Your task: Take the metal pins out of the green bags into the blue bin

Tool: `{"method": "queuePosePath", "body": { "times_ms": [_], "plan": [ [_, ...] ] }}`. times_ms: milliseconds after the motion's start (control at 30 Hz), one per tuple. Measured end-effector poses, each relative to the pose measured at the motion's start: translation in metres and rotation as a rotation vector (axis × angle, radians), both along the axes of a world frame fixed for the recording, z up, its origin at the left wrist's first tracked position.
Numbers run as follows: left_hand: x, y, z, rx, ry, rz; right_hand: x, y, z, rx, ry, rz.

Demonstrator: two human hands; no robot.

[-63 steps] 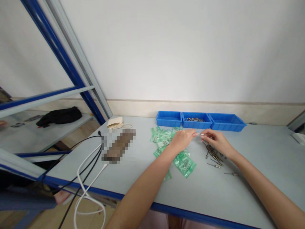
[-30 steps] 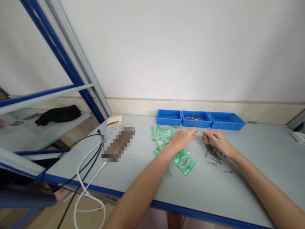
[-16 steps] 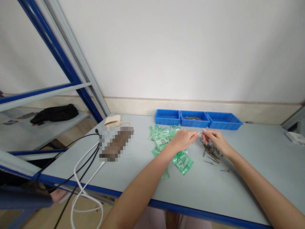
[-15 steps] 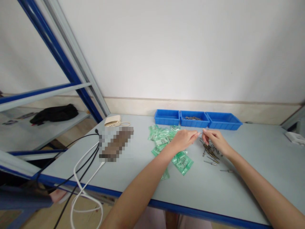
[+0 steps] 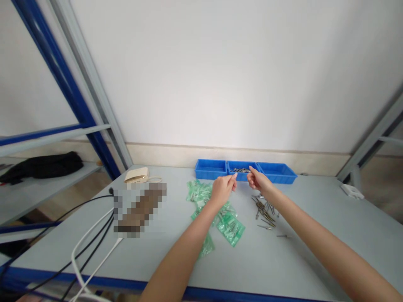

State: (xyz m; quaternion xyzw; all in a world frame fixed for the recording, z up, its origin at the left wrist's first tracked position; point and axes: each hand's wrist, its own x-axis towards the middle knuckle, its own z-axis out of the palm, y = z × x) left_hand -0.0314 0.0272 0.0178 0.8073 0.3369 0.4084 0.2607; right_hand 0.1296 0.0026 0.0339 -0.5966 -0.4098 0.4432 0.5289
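Note:
My left hand [image 5: 223,188] is closed, thumb against the fingers, above the green plastic bags [image 5: 231,230] of small silver metal parts. Anything in its pinch is too small to make out. My right hand [image 5: 258,181] is pinched just in front of the middle blue bin [image 5: 242,177], its fingertips overlapping the bin's rim in view. What it holds cannot be made out. Inside that bin lie thin bronze-coloured drill bits [image 5: 240,170]. Below my right hand is a loose pile of drill bits [image 5: 266,213] and silver blind rivets [image 5: 265,227].
A left blue bin [image 5: 210,173] and a right blue bin [image 5: 277,178] flank the middle one along the wall. At left are a cream box [image 5: 137,174], a blurred-out object [image 5: 138,209], and black and white cables [image 5: 94,247]. A white item [image 5: 351,191] lies far right.
My hands have moved apart; a thin piece was between their fingertips before. The right hand has gone up to the middle bin. The view has shifted and tilted up.

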Motion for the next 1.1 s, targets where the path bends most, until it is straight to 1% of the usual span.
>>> {"method": "queuePosePath", "body": {
  "times_ms": [67,133,200,233,267,333,400,467,533,600,633,733,800,867,1100],
  "plan": [
    [-0.002,0.003,0.002,-0.061,-0.019,0.108,-0.003,0.016,0.011,0.033,0.027,-0.062],
    [-0.003,0.005,0.007,-0.148,-0.028,0.221,-0.007,0.023,0.019,0.074,0.029,-0.103],
    [-0.007,0.007,0.016,-0.207,-0.039,0.294,-0.009,0.017,0.019,0.112,0.026,-0.120],
    [-0.010,0.007,0.022,-0.210,-0.043,0.315,-0.008,0.010,0.017,0.132,0.005,-0.099],
    [-0.016,0.008,0.028,-0.193,-0.046,0.334,-0.007,0.001,0.013,0.145,-0.019,-0.066],
    [-0.035,0.006,0.041,-0.111,-0.034,0.379,-0.002,-0.022,0.001,0.176,-0.168,0.128],
    [-0.065,0.000,0.051,0.015,0.010,0.427,0.006,-0.042,-0.011,0.129,-0.287,0.341],
    [-0.104,-0.013,0.054,0.168,0.086,0.445,0.014,-0.055,-0.018,0.061,-0.351,0.439],
    [-0.144,-0.030,0.049,0.260,0.215,0.509,0.017,-0.059,-0.021,0.081,-0.375,0.423],
    [-0.180,-0.049,0.037,0.327,0.345,0.655,0.015,-0.059,-0.020,0.127,-0.379,0.397],
    [-0.196,-0.057,0.030,0.353,0.396,0.749,0.013,-0.058,-0.019,0.138,-0.384,0.395],
    [-0.231,-0.073,0.007,0.356,0.544,0.824,0.005,-0.058,-0.019,0.121,-0.431,0.431],
    [-0.244,-0.076,-0.004,0.323,0.586,0.828,0.001,-0.061,-0.020,0.114,-0.468,0.470],
    [-0.253,-0.075,-0.010,0.292,0.602,0.819,-0.001,-0.064,-0.020,0.117,-0.501,0.493],
    [-0.262,-0.066,-0.019,0.257,0.679,0.795,0.000,-0.067,-0.015,0.116,-0.564,0.444]
  ]
}}
